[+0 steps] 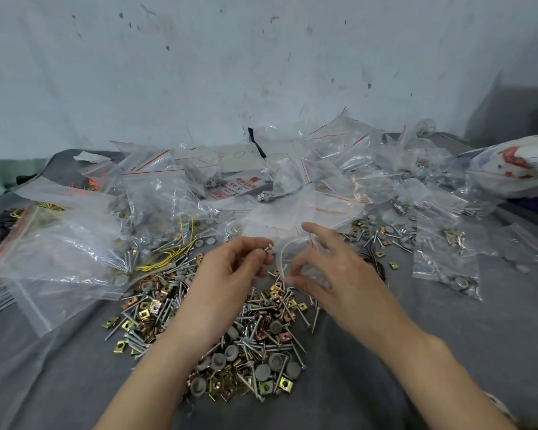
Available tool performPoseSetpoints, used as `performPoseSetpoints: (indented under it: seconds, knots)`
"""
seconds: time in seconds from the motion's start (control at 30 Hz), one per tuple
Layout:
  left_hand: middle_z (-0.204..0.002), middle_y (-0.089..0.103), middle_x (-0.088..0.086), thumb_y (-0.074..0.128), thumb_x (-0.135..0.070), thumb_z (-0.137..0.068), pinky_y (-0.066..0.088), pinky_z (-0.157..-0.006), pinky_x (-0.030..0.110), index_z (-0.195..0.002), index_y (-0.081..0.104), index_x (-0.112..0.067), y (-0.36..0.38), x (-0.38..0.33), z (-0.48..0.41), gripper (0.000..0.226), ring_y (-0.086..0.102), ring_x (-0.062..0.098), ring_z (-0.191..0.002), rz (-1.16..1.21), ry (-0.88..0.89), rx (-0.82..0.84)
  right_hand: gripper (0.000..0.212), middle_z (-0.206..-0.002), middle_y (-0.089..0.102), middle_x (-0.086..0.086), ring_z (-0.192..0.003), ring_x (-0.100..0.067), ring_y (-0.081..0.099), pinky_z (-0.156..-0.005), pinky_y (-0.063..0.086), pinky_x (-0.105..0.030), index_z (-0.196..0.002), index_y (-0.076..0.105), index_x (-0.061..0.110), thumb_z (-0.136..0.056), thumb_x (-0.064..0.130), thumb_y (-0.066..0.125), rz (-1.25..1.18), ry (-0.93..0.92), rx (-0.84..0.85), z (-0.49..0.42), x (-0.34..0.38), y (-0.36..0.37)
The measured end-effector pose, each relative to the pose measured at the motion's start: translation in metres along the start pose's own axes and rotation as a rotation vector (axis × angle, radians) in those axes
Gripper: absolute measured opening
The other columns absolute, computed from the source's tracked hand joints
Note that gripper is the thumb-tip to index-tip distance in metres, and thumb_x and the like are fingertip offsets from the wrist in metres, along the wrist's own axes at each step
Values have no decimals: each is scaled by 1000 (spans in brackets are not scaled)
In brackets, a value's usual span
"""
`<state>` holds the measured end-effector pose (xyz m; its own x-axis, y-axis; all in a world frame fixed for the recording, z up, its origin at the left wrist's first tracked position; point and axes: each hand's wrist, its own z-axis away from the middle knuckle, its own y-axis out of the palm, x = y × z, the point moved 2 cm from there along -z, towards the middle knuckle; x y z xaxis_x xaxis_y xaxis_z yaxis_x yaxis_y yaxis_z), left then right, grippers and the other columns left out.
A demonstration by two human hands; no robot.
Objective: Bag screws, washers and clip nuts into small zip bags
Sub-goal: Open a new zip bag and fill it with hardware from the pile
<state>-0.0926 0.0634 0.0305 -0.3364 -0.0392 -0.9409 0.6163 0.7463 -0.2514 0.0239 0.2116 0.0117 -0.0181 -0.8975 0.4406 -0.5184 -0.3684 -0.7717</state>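
My left hand point(230, 271) pinches a few screws point(268, 247) between thumb and fingers, heads pointing right. My right hand point(326, 268) holds a small clear zip bag point(295, 259) by its mouth, right beside the screws. Below both hands lies a loose heap of screws, gold clip nuts point(143, 313) and grey washers point(218, 361) on the grey cloth point(448, 321). Filled small zip bags point(448, 259) lie to the right.
A big clear bag point(62, 243) with screws and washers lies on the left. Many empty red-striped zip bags point(323, 169) are heaped at the back by the wall. A printed white sack point(516, 166) sits at the far right. A black band point(257, 144) rests on the pile.
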Motion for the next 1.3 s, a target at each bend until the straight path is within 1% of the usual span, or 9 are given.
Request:
performPoseSetpoints:
  seconds: [0.17,0.23,0.37,0.5,0.67,0.87,1.03,1.17,1.3]
  knots:
    - [-77,68,-21,62,-18,-95,46,-65,9,-96,72,-32,-1,-1,0,18,62,-3,-72,-94,99,-16,13,-155,41,3,-129,-22,53,-94,35,-27,-95,64,37,-91,49,60,44,-44,6,0,2,2]
    - [-82,67,-23,61,-17,-96,44,-67,6,-97,72,-33,1,0,0,19,61,-6,-77,-150,111,-31,14,-154,42,3,-128,-22,54,-94,36,-28,-95,64,36,-91,49,60,36,-47,-3,0,3,2]
    - [-99,67,-17,56,-13,-99,44,-75,6,-105,68,-33,5,0,0,25,61,-7,-90,-196,142,-49,18,-153,43,6,-127,-19,53,-95,37,-28,-95,65,36,-90,52,59,26,-35,-14,-1,1,1]
    - [-94,68,-27,61,-17,-96,43,-72,5,-103,66,-36,8,1,-1,21,63,-6,-90,-191,155,-87,23,-151,45,9,-123,-14,51,-95,38,-27,-93,66,33,-88,54,62,25,-16,-32,-1,0,1]
    - [-91,66,-34,65,-21,-94,39,-67,2,-93,66,-38,10,2,-3,18,60,-12,-85,-242,165,-145,37,-150,45,11,-123,-15,52,-92,33,-24,-93,65,31,-85,64,50,19,0,-28,-1,2,-2]
    - [-86,65,-27,62,-27,-96,42,-63,7,-98,68,-35,12,6,-3,10,60,-3,-79,-246,133,-141,26,-150,45,9,-124,-18,53,-94,35,-27,-95,64,31,-87,56,60,35,-1,-27,-1,1,-1]
    - [-96,61,-18,62,-24,-96,41,-71,5,-98,67,-35,13,2,-1,12,57,-5,-90,-333,186,-104,25,-150,45,10,-122,-15,52,-93,34,-27,-94,62,32,-87,57,61,34,-6,-50,-1,0,1]
    - [-96,59,-16,63,-25,-95,39,-71,5,-99,70,-32,17,1,-1,11,57,-4,-87,-374,190,-73,25,-149,45,11,-122,-16,54,-94,38,-28,-94,62,32,-87,56,61,19,-9,-70,-2,0,0]
    - [-95,60,-15,64,-24,-94,41,-74,9,-97,72,-33,22,-1,-3,12,57,-2,-88,-346,191,-67,21,-148,46,10,-122,-19,56,-95,41,-31,-94,62,31,-88,51,66,18,-18,-87,-1,-1,-2]
